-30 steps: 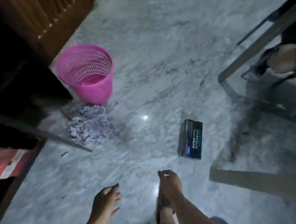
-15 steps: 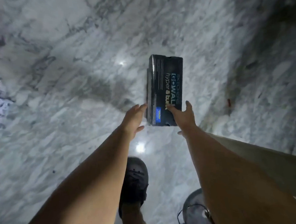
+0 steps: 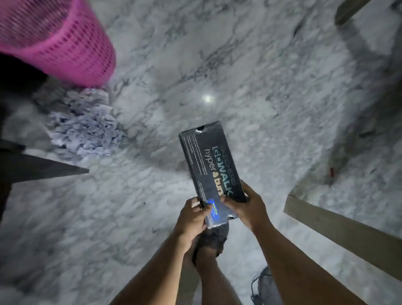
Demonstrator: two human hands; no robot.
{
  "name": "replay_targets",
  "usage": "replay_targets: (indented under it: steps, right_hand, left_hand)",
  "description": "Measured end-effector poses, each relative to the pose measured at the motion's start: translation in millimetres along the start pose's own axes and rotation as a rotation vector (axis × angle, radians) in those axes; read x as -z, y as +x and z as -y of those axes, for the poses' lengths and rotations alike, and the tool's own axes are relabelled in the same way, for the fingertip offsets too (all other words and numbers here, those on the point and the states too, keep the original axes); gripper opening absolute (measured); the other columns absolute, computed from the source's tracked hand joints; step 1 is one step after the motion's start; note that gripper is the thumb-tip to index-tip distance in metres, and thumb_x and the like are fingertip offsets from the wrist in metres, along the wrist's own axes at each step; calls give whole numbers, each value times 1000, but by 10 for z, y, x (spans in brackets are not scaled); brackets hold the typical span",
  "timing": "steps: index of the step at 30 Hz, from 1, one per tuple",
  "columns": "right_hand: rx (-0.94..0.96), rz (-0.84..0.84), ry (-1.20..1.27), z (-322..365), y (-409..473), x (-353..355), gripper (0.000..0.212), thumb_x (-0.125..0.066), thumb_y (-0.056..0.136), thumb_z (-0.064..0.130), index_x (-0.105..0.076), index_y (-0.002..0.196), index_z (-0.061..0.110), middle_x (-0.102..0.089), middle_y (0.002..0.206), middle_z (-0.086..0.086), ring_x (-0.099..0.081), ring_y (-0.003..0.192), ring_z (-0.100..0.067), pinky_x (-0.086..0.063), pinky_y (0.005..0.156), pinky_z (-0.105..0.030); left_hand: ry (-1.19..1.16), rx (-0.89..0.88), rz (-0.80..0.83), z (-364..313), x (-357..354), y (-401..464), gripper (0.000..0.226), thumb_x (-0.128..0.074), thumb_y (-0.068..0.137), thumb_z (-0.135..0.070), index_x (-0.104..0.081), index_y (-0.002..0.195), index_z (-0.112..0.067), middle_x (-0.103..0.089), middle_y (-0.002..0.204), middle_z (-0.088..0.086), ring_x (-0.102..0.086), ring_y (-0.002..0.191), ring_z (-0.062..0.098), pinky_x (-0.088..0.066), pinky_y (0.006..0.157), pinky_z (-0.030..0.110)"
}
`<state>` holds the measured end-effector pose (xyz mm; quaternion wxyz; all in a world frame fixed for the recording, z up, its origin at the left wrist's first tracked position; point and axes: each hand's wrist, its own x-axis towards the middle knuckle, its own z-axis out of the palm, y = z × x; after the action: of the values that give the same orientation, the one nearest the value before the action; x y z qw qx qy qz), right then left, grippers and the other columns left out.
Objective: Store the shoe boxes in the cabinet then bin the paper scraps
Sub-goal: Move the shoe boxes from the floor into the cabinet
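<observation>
A black shoe box (image 3: 206, 157) with printed lettering is lifted off the marble floor, tilted with its far end pointing up and left. My left hand (image 3: 193, 218) grips its near left corner and my right hand (image 3: 247, 206) grips its near right side. A heap of pale paper scraps (image 3: 84, 132) lies on the floor at the left, just below a pink mesh bin (image 3: 61, 35). The dark cabinet (image 3: 7, 146) with an open door edge fills the left border.
Wooden furniture legs stand at the right (image 3: 345, 232) and upper right (image 3: 352, 8). My shoes show below the box (image 3: 214, 239) and at the lower right (image 3: 269, 293). A small red speck (image 3: 331, 171) lies on the floor to the right.
Both hands have closed on the shoe box and raised it off the floor. The view has swung left, so the pink bin, scraps and cabinet are in sight again.
</observation>
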<state>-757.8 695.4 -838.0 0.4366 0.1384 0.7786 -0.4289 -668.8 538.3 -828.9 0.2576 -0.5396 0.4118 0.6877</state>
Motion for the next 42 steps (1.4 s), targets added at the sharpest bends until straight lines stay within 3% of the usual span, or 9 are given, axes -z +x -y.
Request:
replay_targets:
  steps: [6, 9, 13, 17, 20, 27, 33, 37, 42]
  right_hand:
    - [53, 216, -172, 820, -1864, -903, 85, -94, 53, 52, -66, 132, 37, -78, 110, 14, -74, 100, -7, -61, 92, -36]
    - [114, 330, -277, 1225, -2863, -1536, 71, -95, 69, 28, -66, 133, 29, -76, 113, 9, -71, 97, -8, -54, 71, -11]
    - [220, 465, -366, 1632, -3997, -2420, 60, -94, 69, 18, -71, 124, 27, -78, 95, 16, -71, 79, 3, -57, 73, -18]
    - [402, 492, -311, 2015, -4614, -3277, 70, -93, 55, 40, -72, 122, 35, -79, 108, 9, -74, 104, -17, -59, 96, -45]
    - [534, 498, -270, 2467, -4767, -3831, 57, -93, 64, 29, -74, 118, 31, -80, 105, 6, -76, 99, -19, -60, 94, -48]
    - [700, 448, -344, 4045, -4836, -5019, 67, -86, 58, 57, -72, 120, 37, -79, 100, 14, -76, 96, -14, -60, 93, -38]
    - [737, 476, -374, 5032, -4475, -6123, 59, -87, 78, 19, -66, 133, 19, -72, 115, -1, -69, 111, -21, -58, 88, -24]
    - [798, 443, -411, 5364, -4204, -6698, 70, -81, 86, 31, -51, 149, 26, -64, 139, -8, -59, 129, -25, -49, 109, -41]
    - [761, 426, -514, 5653, -4152, -7073, 73, -74, 91, 41, -44, 154, 18, -58, 143, -17, -57, 132, -33, -42, 91, -23]
  left_hand:
    - [-151, 59, -145, 35, 1262, -2460, 30, -61, 98, -13, -52, 125, -6, -64, 112, 11, -64, 74, 16, -54, 56, 22]
    - [-285, 24, -208, 317, 1909, -3675, 21, -64, 97, -16, -56, 115, -9, -70, 104, 10, -67, 68, 16, -55, 58, 23]
    - [-433, -61, -321, 751, 2752, -4870, 13, -68, 94, -22, -60, 97, -13, -70, 87, 6, -66, 69, 19, -55, 57, 24]
    - [-507, -211, -444, 762, 3506, -5527, 15, -67, 95, -21, -58, 87, -12, -65, 82, 10, -58, 69, 24, -49, 59, 26]
    - [-490, -321, -543, 469, 4032, -5785, 14, -63, 98, -22, -59, 87, -15, -63, 84, 5, -58, 68, 16, -54, 64, 28]
    - [-494, -501, -645, -582, 5241, -5786, 35, -56, 101, -33, -55, 130, -14, -57, 103, 9, -56, 90, 24, -54, 94, 48]
    - [-653, -520, -724, -1402, 6262, -5138, 35, -54, 101, -27, -57, 132, -12, -68, 105, 12, -62, 85, 26, -54, 90, 44]
    - [-817, -589, -818, -1781, 6663, -4911, 32, -53, 101, -25, -56, 133, -18, -58, 75, 7, -49, 58, 19, -43, 62, 36]
    - [-767, -575, -907, -1989, 6969, -4870, 48, -60, 94, -48, -57, 133, -19, -70, 90, 14, -59, 67, 22, -46, 63, 32]
